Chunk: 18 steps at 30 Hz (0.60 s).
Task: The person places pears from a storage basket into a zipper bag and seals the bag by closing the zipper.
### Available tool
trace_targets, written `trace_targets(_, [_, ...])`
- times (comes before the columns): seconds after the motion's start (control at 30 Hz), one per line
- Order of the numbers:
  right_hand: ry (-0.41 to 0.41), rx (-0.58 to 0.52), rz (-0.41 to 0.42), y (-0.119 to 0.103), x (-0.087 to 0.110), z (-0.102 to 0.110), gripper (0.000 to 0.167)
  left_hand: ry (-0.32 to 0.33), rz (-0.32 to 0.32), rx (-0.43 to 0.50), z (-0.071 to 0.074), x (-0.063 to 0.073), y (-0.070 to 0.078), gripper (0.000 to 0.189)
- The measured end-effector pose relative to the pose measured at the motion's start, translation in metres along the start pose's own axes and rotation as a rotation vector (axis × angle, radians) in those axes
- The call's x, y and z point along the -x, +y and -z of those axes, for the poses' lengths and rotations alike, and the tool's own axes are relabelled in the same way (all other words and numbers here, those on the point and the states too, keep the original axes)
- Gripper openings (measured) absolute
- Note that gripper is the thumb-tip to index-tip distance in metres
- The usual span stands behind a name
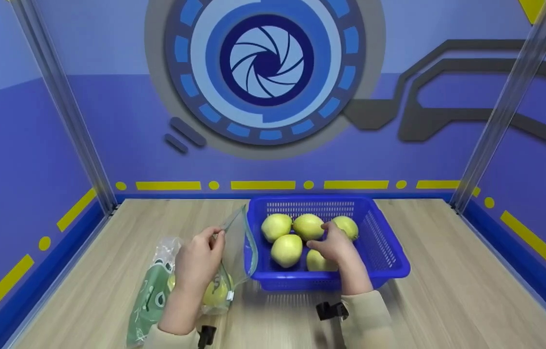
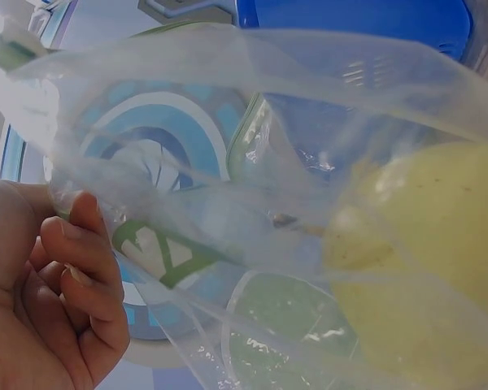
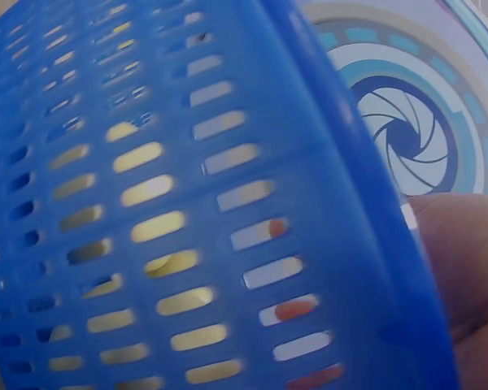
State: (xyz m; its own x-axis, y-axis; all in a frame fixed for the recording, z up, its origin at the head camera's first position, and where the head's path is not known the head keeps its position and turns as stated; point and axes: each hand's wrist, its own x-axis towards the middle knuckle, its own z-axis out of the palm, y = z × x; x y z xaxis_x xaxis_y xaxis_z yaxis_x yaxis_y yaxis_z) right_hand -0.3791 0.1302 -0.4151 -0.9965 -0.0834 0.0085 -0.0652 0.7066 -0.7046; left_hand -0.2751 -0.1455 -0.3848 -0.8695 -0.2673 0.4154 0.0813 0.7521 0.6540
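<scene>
My left hand (image 1: 200,259) pinches the top edge of a clear zip bag (image 1: 240,237), holding its mouth up beside the basket. Yellow pears (image 1: 215,291) lie in the bag; in the left wrist view one pear (image 2: 423,268) with a stem shows through the plastic. My right hand (image 1: 338,247) reaches over the near wall of a blue basket (image 1: 391,252), thumb and fingers spread above the pears. Under it sits a partly covered pear (image 1: 319,261); near its fingertips is another pear (image 1: 308,227). In the right wrist view the basket wall hides most of this hand.
More pears lie in the basket: one at left (image 1: 276,228), one in front (image 1: 286,250) and one at right (image 1: 346,227). A green and clear plastic package (image 1: 149,300) lies left of my left forearm. Blue panels (image 1: 273,169) bound the wooden table (image 1: 447,291).
</scene>
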Motion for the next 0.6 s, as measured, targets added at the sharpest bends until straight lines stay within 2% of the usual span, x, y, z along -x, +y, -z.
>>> trace_targets(0.23, [-0.034, 0.036, -0.074, 0.0043, -0.0001, -0.005, 0.079, 0.026, -0.03, -0.013, -0.0014, -0.0004, -0.0021, 0.019])
trace_targets(0.43, [-0.055, 0.071, -0.082, 0.0058, 0.0012, -0.0077, 0.098, 0.007, -0.012, -0.01, -0.0003, 0.0, -0.0006, 0.02])
trace_targets(0.6, [-0.103, 0.113, -0.109, 0.0062, 0.0024, -0.009, 0.105, -0.014, 0.008, -0.008, 0.0003, 0.0003, 0.0006, 0.022])
